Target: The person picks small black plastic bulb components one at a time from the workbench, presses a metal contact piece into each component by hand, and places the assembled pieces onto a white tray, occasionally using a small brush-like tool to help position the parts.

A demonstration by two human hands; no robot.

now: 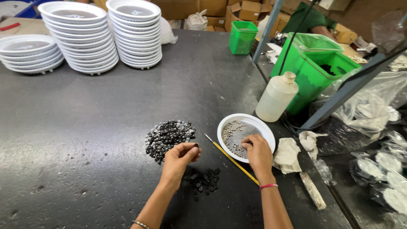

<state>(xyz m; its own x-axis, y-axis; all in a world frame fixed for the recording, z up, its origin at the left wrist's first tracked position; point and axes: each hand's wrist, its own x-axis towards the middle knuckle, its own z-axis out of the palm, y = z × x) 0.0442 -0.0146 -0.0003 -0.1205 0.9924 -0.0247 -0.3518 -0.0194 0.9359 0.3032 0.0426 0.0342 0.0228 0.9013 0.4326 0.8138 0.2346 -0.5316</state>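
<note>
- black small part (196, 145) sits pinched in my left hand (180, 157), just below the big pile of black parts (168, 135).
- my right hand (257, 152) reaches into the white dish (265, 127), fingertips closed on tiny metal pieces (232, 132).
- yellow pencil (231, 159) lies between both hands.

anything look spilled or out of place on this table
Nothing is spilled or broken. The black parts sit in two loose piles and straight on the table, not in a dish. The stacked white plates lean slightly but look stable.

A dark worktable (106, 106) stands before stacked cardboard boxes (212, 8) in daylight.
</note>
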